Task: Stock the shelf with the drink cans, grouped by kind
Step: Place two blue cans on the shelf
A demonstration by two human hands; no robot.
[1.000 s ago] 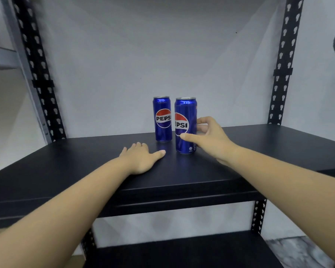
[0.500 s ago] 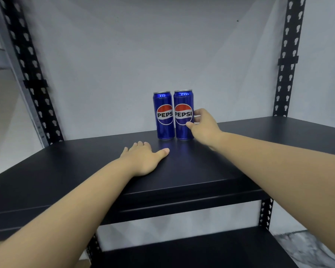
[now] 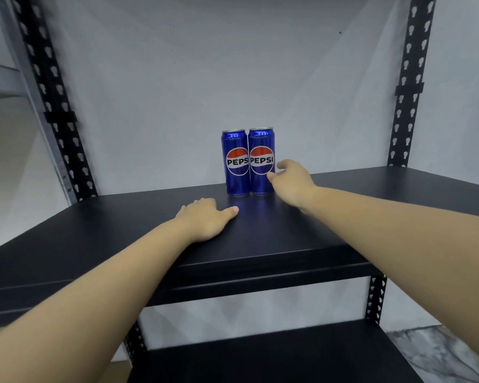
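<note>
I see the black shelf carrying two upright Pepsi cans, touching, at its back against the wall. My left hand rests flat on the shelf holding nothing; my right hand, fingers loosely spread, holds nothing, its thumb at the right can's side.

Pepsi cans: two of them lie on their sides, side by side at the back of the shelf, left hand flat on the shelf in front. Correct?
Not quite. In the head view both Pepsi cans stand upright, side by side at the back of the shelf. The left hand does rest flat in front.
</note>
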